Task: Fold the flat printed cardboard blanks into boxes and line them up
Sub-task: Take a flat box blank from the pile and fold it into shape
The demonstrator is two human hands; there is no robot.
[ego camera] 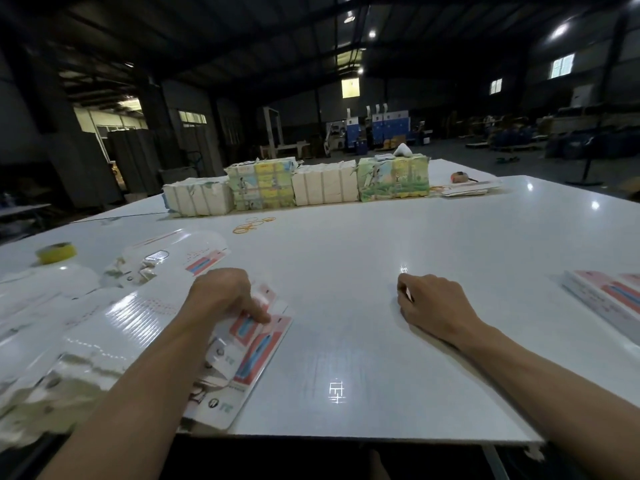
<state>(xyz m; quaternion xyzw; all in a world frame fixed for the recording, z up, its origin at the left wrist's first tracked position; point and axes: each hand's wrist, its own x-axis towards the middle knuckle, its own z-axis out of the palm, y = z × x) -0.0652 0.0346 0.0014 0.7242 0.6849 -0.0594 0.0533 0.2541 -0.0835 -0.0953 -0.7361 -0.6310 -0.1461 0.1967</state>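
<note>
Lying nearest, at seven o'clock by the near edge of the white table (pixel 346 258), a stack of flat printed blanks (pixel 258 358) is showing red and blue panels. The left hand (pixel 225 296) is resting on top of it, its fingers bending down over the uppermost blank and one fingertip pressing on the print; whether it is actually gripping an edge I cannot tell. At eight o'clock, glossy white sheets (pixel 104 327) are fanning out in an overlapping spread, blurred toward the corner. At nine o'clock a yellow tape roll (pixel 55 252) is sitting flat on the table, well apart from the hand. Toward eleven o'clock a few orange rubber bands (pixel 252 225) are lying loose. At twelve o'clock, four tied bundles are standing in a row along the far side: a plain white bundle (pixel 197 199), a colour-printed bundle (pixel 263 187), a second white bundle (pixel 325 185) and a second printed bundle (pixel 393 181), each touching the one beside it. At four o'clock the right hand (pixel 433 306) is resting on the bare table, its fingers curling loosely and holding nothing. At three o'clock another pile of printed blanks (pixel 609 303) is lying at the frame edge.
</note>
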